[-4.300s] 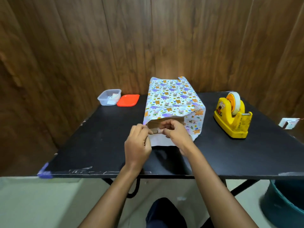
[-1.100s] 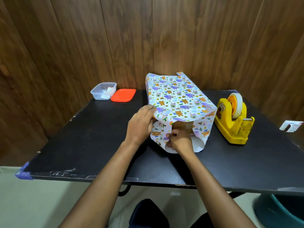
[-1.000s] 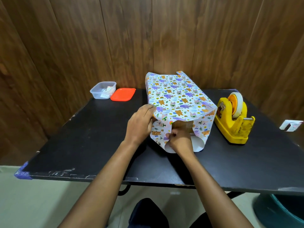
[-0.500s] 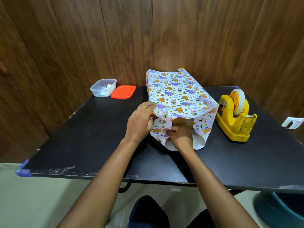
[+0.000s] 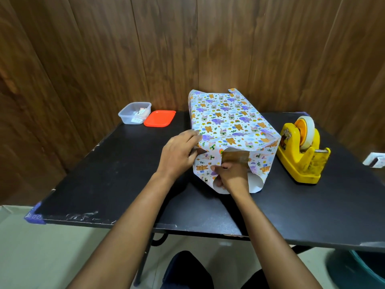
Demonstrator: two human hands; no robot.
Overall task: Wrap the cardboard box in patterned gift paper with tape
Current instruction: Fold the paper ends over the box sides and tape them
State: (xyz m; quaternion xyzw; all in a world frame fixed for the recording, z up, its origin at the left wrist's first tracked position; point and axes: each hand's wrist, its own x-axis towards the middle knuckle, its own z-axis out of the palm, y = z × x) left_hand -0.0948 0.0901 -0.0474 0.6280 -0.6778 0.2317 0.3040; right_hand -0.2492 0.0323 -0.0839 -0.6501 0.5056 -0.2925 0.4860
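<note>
With straight fingers the left hand (image 5: 178,155) presses gift paper (image 5: 227,119) against the cardboard box (image 5: 235,158); the right hand (image 5: 231,177) pinches its near flap.

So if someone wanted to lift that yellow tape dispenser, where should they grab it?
Probably the low dip in the tape dispenser between the roll and the cutter end, reached from above by the right hand, the nearer one, now pinching the gift paper. The body sits lowest there; the roll would likely turn, and the cutter end has a metal edge.
</note>
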